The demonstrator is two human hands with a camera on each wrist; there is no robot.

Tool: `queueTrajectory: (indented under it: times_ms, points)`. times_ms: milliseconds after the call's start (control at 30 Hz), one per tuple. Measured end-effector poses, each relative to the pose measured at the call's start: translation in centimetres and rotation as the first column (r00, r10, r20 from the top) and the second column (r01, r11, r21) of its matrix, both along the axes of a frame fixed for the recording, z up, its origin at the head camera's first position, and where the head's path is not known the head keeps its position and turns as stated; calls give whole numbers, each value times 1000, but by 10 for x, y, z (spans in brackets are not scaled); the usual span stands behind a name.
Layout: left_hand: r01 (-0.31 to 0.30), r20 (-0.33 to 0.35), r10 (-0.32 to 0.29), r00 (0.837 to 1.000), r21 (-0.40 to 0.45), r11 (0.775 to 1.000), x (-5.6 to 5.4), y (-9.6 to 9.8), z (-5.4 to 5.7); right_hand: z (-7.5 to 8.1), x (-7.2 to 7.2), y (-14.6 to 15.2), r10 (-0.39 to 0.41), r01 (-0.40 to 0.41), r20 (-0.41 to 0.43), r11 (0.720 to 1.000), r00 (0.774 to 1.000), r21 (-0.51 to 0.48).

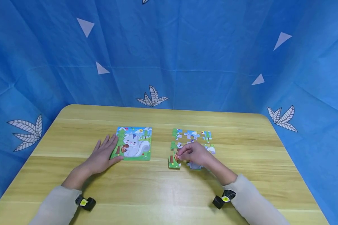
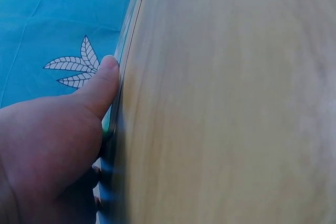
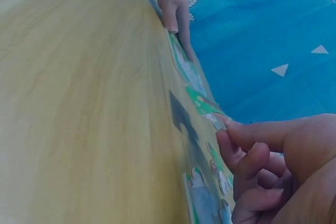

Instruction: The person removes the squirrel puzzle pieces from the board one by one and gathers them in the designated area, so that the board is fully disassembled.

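Observation:
My left hand [image 1: 102, 157] lies with straight fingers on the left edge of a square picture board [image 1: 138, 151] that shows a grey squirrel holding an acorn. In the left wrist view its thumb [image 2: 102, 90] rests along the board's near edge. The right hand [image 1: 195, 153] pinches a jigsaw piece [image 1: 172, 163] with green grass and a brown stump between thumb and finger. In the right wrist view this piece [image 3: 198, 99] is raised off the table, its shadow below. Near the right hand, a grey jigsaw piece [image 1: 195, 166] is partly hidden.
Several more jigsaw pieces lie spaced out in rows beyond the right hand, among them a top middle piece [image 1: 192, 135] and a top right piece [image 1: 207, 135]. The wooden table [image 1: 146, 193] bears everything. A blue curtain [image 1: 174, 56] hangs behind it.

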State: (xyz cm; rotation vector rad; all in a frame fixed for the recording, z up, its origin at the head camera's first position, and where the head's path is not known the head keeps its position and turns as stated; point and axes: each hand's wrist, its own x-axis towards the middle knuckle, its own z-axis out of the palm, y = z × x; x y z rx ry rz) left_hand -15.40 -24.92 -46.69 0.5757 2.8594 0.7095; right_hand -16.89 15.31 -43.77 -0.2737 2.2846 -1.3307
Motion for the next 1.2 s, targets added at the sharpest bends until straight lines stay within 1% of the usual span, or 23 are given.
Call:
queueTrajectory:
  times_ms: [100, 200, 333, 433, 567, 733, 967, 1200]
  points:
    - [-4, 14, 4, 1000, -19, 1000, 0, 0, 2, -1, 3, 1, -6, 6, -9, 1000, 1000, 23]
    - [-6, 28, 7, 1000, -32, 999, -1, 0, 3, -3, 5, 1, -10, 12, -42, 999, 999, 43]
    - [-7, 13, 7, 1000, -9, 1000, 0, 0, 1, -5, 6, 2, -12, 16, -73, 998, 997, 62]
    - [-9, 12, 9, 1000, -7, 1000, 1, 0, 2, -6, 6, 2, -10, 17, -94, 997, 996, 74]
    - [-12, 29, 12, 999, -31, 999, 0, 1, 5, -7, 7, 2, -6, 17, -118, 996, 993, 88]
    - [-10, 28, 11, 1000, -31, 999, 0, 1, 4, -8, 8, 3, -4, 16, -129, 996, 992, 92]
    - [-6, 23, 7, 1000, -17, 1000, 0, 1, 4, -8, 9, 5, -10, 21, -132, 997, 991, 77]
    - [-12, 39, 13, 999, -24, 1000, -1, -3, -1, -4, 8, 13, 40, -39, -153, 999, 987, 12]
